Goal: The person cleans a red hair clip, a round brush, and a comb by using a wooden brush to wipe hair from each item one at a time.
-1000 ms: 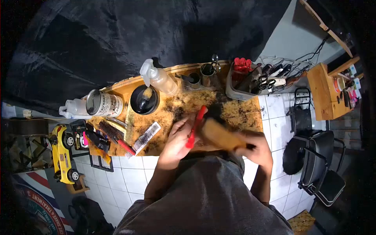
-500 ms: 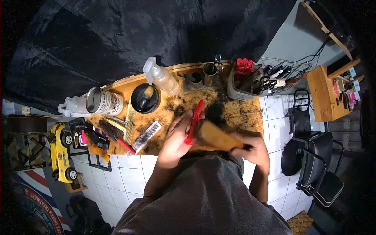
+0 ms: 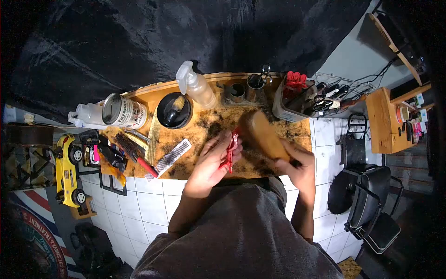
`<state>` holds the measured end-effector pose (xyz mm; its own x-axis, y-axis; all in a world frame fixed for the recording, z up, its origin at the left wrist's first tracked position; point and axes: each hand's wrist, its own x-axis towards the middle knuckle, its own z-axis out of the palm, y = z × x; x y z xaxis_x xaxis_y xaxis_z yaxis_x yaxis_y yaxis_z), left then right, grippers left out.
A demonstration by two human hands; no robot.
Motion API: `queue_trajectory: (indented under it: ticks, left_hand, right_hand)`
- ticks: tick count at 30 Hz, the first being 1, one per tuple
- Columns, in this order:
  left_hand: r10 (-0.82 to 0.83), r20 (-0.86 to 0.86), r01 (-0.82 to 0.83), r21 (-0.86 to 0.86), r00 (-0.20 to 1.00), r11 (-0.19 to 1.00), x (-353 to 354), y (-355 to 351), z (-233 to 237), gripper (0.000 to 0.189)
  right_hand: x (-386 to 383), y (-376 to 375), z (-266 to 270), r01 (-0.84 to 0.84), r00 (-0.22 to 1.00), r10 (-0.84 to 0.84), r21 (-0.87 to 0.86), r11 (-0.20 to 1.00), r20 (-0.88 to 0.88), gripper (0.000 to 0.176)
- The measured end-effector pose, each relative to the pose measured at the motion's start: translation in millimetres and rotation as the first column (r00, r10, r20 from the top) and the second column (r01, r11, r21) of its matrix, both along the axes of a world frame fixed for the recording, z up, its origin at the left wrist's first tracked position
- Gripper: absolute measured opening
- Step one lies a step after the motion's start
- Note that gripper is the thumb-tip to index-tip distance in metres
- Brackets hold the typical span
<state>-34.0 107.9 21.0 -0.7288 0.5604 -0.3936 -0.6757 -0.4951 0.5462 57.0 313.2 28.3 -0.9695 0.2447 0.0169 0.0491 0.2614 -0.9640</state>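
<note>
My left hand (image 3: 214, 160) holds a red clip (image 3: 230, 152) upright between thumb and fingers, above the front of the wooden table (image 3: 204, 123). In my right hand (image 3: 297, 165) is the handle of a wooden brush (image 3: 269, 139), which slants up and to the left, its head just right of the clip. Brush and clip look apart. Dark hair clippings lie scattered on the table around them. A white comb (image 3: 174, 158) rests left of my left hand.
Behind stand a spray bottle (image 3: 197, 88), a black bowl (image 3: 174, 110) with a shaving brush, a can (image 3: 124, 111) and metal cups (image 3: 237, 93). A tool bin (image 3: 290, 111) is at the back right. A red-handled brush (image 3: 134, 152) lies at the left.
The wooden brush has swung up and away from the red clip, its head now farther back. The clip has turned in my left hand. The view has shifted slightly.
</note>
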Motion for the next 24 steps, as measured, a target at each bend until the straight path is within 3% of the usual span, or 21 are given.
queue_trajectory:
  ticks: [1, 2, 3, 5, 6, 7, 8, 10, 11, 12, 15, 16, 18, 20, 21, 23, 24]
  left_hand:
    - [-0.062, 0.029, 0.056, 0.154, 0.998, 0.986, 0.5, -4.8, -12.0, 0.033]
    - [-0.058, 0.122, 0.053, 0.046, 0.991, 0.998, 1.9, -7.1, -20.8, 0.033]
    - [-0.059, 0.121, 0.054, 0.047, 0.991, 0.997, 1.6, -1.9, -10.1, 0.033]
    - [0.110, -0.010, -0.110, -0.177, 0.994, 0.978, -0.6, 12.5, 20.7, 0.033]
    - [-0.063, 0.027, 0.058, 0.150, 0.998, 0.987, -9.1, -3.1, -7.3, 0.036]
    - [-0.081, -0.004, 0.081, 0.174, 0.997, 0.981, -11.2, -4.6, 0.0, 0.039]
    - [-0.052, -0.006, 0.053, 0.164, 0.999, 0.985, -11.8, -2.8, 0.8, 0.038]
    - [-0.022, -0.004, 0.022, 0.153, 1.000, 0.988, -9.2, -1.1, 1.2, 0.037]
    - [-0.012, 0.034, 0.010, 0.051, 0.999, 0.999, -6.5, -1.6, 1.7, 0.037]
    - [0.001, 0.067, 0.002, -0.050, 0.998, 0.999, -4.6, -1.6, 1.8, 0.036]
    - [0.023, 0.099, -0.007, -0.161, 0.995, 0.987, 6.2, -1.1, -4.3, 0.036]
    - [-0.028, 0.039, 0.031, -0.089, 0.999, 0.996, 6.9, -1.6, -6.0, 0.038]
    - [-0.046, 0.000, 0.046, -0.008, 0.999, 0.999, -1.0, -2.0, -4.7, 0.039]
    - [-0.054, -0.007, 0.054, 0.119, 0.999, 0.991, -6.0, -6.6, -5.6, 0.041]
    - [-0.029, -0.048, 0.033, 0.087, 0.998, 0.996, -5.7, -9.5, -1.7, 0.040]
    - [-0.023, 0.011, 0.021, 0.172, 1.000, 0.985, -8.4, -15.6, -6.1, 0.040]
    - [-0.019, 0.013, 0.017, 0.173, 1.000, 0.985, -7.7, -15.6, -6.3, 0.040]
  right_hand:
    - [-4.7, -0.7, 6.3, 0.087, 0.996, -0.086, 0.020, 0.996, -0.029, 0.035]
    - [-1.8, 3.0, 4.2, 0.089, 0.996, -0.088, 0.020, 0.996, -0.030, 0.035]
    - [4.0, 9.9, -0.4, -0.084, 0.996, 0.078, 0.132, 0.988, 0.047, 0.034]
    - [15.1, 14.5, -8.9, -0.368, 0.928, 0.340, 0.224, 0.902, 0.156, 0.036]
    - [17.2, 13.2, -2.0, -0.449, 0.887, 0.410, 0.190, 0.873, 0.212, 0.037]
    - [17.3, 11.2, 5.0, -0.525, 0.838, 0.477, 0.153, 0.837, 0.265, 0.038]
    - [13.7, 8.9, 5.0, -0.515, 0.855, 0.512, 0.226, 0.827, 0.078, 0.039]
    - [17.3, 11.9, 4.9, -0.468, 0.884, 0.456, 0.174, 0.867, 0.105, 0.040]
    - [19.2, 12.7, 4.9, -0.415, 0.907, 0.399, 0.124, 0.901, 0.132, 0.041]
    - [15.1, 12.2, 2.2, -0.319, 0.947, 0.320, 0.132, 0.938, 0.011, 0.042]
    - [2.7, 4.7, 16.4, -0.061, 0.995, 0.051, 0.118, 0.991, 0.085, 0.037]
    - [4.3, 7.3, 11.9, -0.062, 0.995, 0.052, 0.121, 0.991, 0.083, 0.037]
    - [9.6, 13.0, 0.4, -0.351, 0.934, 0.320, 0.230, 0.908, 0.162, 0.036]
    - [11.4, 10.0, 3.8, -0.540, 0.841, 0.517, 0.188, 0.820, 0.160, 0.041]
    - [9.7, 7.6, 6.1, -0.612, 0.791, 0.599, 0.160, 0.775, 0.123, 0.048]
    - [10.8, 5.2, 4.2, -0.606, 0.795, 0.599, 0.150, 0.781, 0.095, 0.049]
    - [11.7, 5.8, 7.6, -0.516, 0.855, 0.503, 0.105, 0.850, 0.125, 0.046]
